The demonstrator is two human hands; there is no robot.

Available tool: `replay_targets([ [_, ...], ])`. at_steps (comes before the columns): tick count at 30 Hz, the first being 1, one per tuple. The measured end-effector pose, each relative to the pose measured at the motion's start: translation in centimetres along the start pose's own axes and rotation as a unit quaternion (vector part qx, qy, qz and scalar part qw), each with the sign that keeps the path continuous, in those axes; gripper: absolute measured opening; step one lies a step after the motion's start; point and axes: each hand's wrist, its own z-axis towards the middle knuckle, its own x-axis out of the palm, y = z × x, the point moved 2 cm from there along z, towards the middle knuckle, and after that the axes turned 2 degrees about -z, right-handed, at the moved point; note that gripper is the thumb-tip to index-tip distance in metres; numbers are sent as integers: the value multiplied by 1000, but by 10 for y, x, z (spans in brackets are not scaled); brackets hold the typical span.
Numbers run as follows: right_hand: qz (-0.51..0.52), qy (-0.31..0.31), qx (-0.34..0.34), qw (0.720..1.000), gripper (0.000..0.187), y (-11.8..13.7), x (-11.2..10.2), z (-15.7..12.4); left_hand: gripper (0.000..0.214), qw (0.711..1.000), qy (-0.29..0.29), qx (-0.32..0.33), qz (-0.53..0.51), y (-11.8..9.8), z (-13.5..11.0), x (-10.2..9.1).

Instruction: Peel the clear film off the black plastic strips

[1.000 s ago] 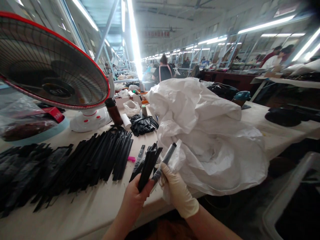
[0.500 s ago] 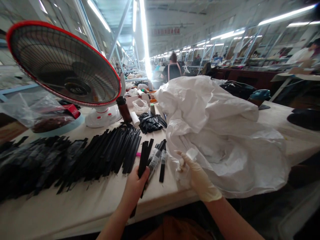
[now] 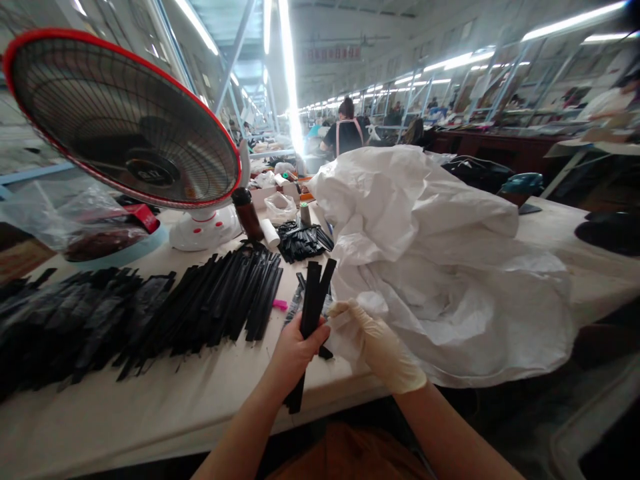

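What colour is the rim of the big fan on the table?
Red: the fan has a red rim around a dark wire grille, shown clearly in the head view.

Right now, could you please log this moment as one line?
left hand: grips black strips | right hand: gloved, beside them | white bag: behind, on table

Your pale bench (image 3: 150, 413) runs across the lower frame, and a long spread of black strips (image 3: 150, 313) covers its left half, with a pink bit (image 3: 280, 305) at the spread's right edge. At centre right a big crumpled white sack (image 3: 440, 267) lies on it. Further back you have a red-rimmed fan (image 3: 205, 230), a brown bottle (image 3: 249, 213), a white roll (image 3: 271, 233), a smaller heap of strips (image 3: 303, 241), and a clear plastic bag (image 3: 75, 220) at far left.
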Motion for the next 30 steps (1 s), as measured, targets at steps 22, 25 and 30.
replay_targets([
  [22,-53,-76,-23,995,29,7,-18,-1,16,995,56,54,60,-11,-10,14],
  [25,-75,-67,-5,995,31,6,-15,-1,29,999,47,0,24,-14,-4,11],
  [30,-178,-11,-15,984,33,4,-7,-6,31,999,47,-20,-8,-15,14,13],
])
